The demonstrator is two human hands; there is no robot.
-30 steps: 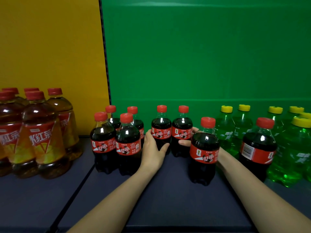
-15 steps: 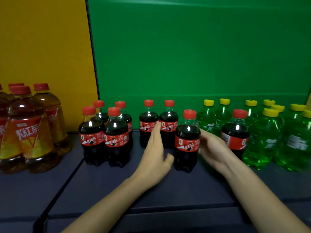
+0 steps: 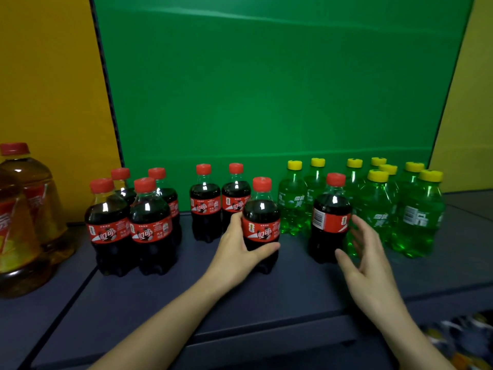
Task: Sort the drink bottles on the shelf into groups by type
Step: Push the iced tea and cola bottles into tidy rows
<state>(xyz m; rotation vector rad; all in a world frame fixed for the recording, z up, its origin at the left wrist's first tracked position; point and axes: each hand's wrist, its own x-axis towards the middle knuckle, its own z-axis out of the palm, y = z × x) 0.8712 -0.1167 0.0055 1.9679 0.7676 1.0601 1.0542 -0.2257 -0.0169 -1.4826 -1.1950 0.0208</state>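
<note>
left hand (image 3: 234, 252) now grips the front cola (image 3: 262, 222) — right hand (image 3: 368, 265) let go, fingers (image 3: 366, 236) spread beside the stray cola (image 3: 329, 222)

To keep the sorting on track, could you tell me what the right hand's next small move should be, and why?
Probably close the right hand around the stray cola bottle beside it: the fingers are open, and this bottle stands among the green soda bottles, apart from the cola group. The left hand grips a second cola bottle.
</note>
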